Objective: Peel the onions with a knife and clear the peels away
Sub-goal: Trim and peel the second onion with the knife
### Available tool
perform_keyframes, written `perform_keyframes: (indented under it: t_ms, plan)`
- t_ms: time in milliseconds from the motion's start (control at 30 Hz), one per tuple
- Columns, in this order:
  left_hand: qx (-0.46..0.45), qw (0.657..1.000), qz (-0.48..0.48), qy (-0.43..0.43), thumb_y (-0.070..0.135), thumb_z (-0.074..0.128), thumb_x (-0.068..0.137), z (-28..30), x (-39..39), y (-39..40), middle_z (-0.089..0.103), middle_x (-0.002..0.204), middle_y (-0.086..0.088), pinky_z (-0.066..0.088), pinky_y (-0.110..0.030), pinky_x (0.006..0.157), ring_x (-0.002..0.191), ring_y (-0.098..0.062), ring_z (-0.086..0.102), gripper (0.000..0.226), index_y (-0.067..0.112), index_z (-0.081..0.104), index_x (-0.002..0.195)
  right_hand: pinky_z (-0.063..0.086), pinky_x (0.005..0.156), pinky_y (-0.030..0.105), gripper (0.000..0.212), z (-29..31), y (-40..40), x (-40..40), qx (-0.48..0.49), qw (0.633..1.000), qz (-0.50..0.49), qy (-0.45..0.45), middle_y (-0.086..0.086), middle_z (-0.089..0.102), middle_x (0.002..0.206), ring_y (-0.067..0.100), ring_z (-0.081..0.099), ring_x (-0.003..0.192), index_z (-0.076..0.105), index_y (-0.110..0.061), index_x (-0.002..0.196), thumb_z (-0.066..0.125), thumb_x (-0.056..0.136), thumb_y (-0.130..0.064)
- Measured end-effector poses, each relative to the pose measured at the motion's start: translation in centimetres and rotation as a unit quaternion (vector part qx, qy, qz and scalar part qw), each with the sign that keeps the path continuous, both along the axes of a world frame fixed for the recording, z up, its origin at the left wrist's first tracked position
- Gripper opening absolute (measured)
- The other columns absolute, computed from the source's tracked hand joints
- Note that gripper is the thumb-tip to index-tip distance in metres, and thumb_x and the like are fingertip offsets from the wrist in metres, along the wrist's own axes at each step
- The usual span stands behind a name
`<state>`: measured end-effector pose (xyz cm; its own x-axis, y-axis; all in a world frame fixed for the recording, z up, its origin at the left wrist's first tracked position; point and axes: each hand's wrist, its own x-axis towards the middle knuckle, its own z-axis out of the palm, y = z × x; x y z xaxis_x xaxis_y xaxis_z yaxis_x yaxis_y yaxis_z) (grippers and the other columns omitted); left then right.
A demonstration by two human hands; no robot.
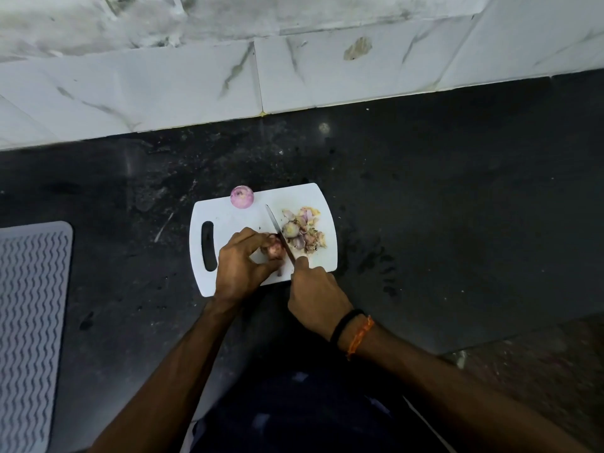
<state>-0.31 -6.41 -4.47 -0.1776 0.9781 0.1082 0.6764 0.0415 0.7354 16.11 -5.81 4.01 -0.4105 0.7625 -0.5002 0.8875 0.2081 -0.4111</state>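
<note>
Dark surface (425, 207): your left hand (240, 259) grips the onion (275, 249); right hand (315, 292) grips the knife (277, 228). Peeling is underway; next, strip skin.

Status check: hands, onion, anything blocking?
Left hand grips onion on cutting board. Right hand holds knife, blade against onion. Peel pile right of blade.

Grey ridged mat (31, 322), far left
</note>
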Motion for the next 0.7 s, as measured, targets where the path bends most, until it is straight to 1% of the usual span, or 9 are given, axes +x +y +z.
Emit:
perform_keyframes:
  t_ms: [133,200,267,333,467,533,567,633,700]
  plan:
    - [0.007,1.000,-0.010,-0.008,0.024,0.086,0.065,0.7,0.0,0.2,0.070,0.091,0.001,0.050,-0.029,0.075,0.085,-0.017,0.063,0.030,0.013,0.078,0.092,0.048,0.083,0.042,0.049,-0.5,1.7,-1.0,0.018,1.000,0.006,0.011,0.025,0.062,0.113,0.043,0.062,0.102,0.034,0.005,0.139,0.047,0.094,-0.007]
    - [0.012,1.000,-0.010,-0.015,0.019,0.089,0.064,0.7,-0.2,0.1,0.069,0.088,0.003,0.051,-0.033,0.073,0.083,-0.015,0.063,0.027,0.015,0.078,0.089,0.049,0.084,0.042,0.044,-0.6,1.6,-1.4,0.021,1.000,0.010,0.017,0.024,0.062,0.114,0.042,0.062,0.103,0.038,0.003,0.135,0.048,0.094,-0.007]
    - [0.007,1.000,-0.002,-0.015,0.014,0.094,0.061,0.6,-0.4,-0.2,0.067,0.087,0.005,0.053,-0.035,0.073,0.083,-0.015,0.064,0.032,0.014,0.078,0.088,0.049,0.086,0.042,0.039,-0.5,0.7,-1.1,0.020,1.000,0.015,0.010,0.023,0.061,0.115,0.040,0.061,0.104,0.039,0.000,0.132,0.047,0.095,-0.009]
    - [-0.001,1.000,0.007,-0.011,0.016,0.094,0.060,0.4,-0.5,-0.2,0.066,0.088,0.007,0.054,-0.035,0.074,0.084,-0.017,0.065,0.033,0.013,0.077,0.088,0.049,0.087,0.044,0.036,-0.4,-0.4,-0.6,0.016,1.000,0.012,0.006,0.022,0.061,0.115,0.040,0.061,0.105,0.039,-0.002,0.131,0.045,0.096,-0.011]
    - [0.013,1.000,0.000,0.005,0.028,0.080,0.070,0.8,0.4,0.0,0.068,0.088,0.005,0.050,-0.031,0.075,0.083,-0.020,0.065,0.023,0.014,0.078,0.088,0.049,0.089,0.045,0.041,-0.5,1.2,-1.4,0.024,1.000,-0.003,0.010,0.023,0.060,0.117,0.042,0.060,0.109,0.038,0.001,0.134,0.046,0.095,-0.007]
    - [0.016,1.000,0.008,0.006,0.035,0.069,0.074,0.9,0.7,0.1,0.071,0.088,0.001,0.051,-0.033,0.075,0.083,-0.022,0.066,0.026,0.014,0.078,0.088,0.049,0.087,0.044,0.036,-0.5,1.9,-2.3,0.027,0.999,-0.017,0.034,0.023,0.060,0.117,0.042,0.060,0.108,0.042,0.002,0.129,0.048,0.093,-0.005]
    - [0.014,1.000,0.015,0.007,0.035,0.070,0.074,0.9,0.5,0.0,0.071,0.088,0.000,0.051,-0.033,0.075,0.083,-0.022,0.067,0.027,0.014,0.078,0.089,0.049,0.088,0.043,0.036,-0.2,1.8,-2.4,0.025,0.999,-0.014,0.034,0.022,0.060,0.118,0.042,0.060,0.109,0.042,0.002,0.128,0.047,0.093,-0.005]
    - [0.008,1.000,0.028,0.010,0.026,0.084,0.069,0.5,0.5,-0.5,0.070,0.087,0.000,0.051,-0.033,0.074,0.083,-0.021,0.066,0.026,0.013,0.078,0.091,0.047,0.090,0.042,0.036,0.0,0.7,-1.7,0.016,1.000,0.004,0.014,0.021,0.058,0.121,0.040,0.059,0.111,0.042,0.000,0.129,0.046,0.095,-0.008]
    - [-0.008,0.999,0.025,0.019,0.018,0.092,0.062,0.1,0.3,-0.6,0.070,0.088,-0.001,0.050,-0.034,0.073,0.083,-0.022,0.064,0.036,0.012,0.078,0.094,0.047,0.089,0.042,0.036,0.2,-0.5,-0.8,0.012,1.000,0.011,-0.005,0.021,0.059,0.120,0.040,0.059,0.112,0.041,0.000,0.131,0.045,0.096,-0.009]
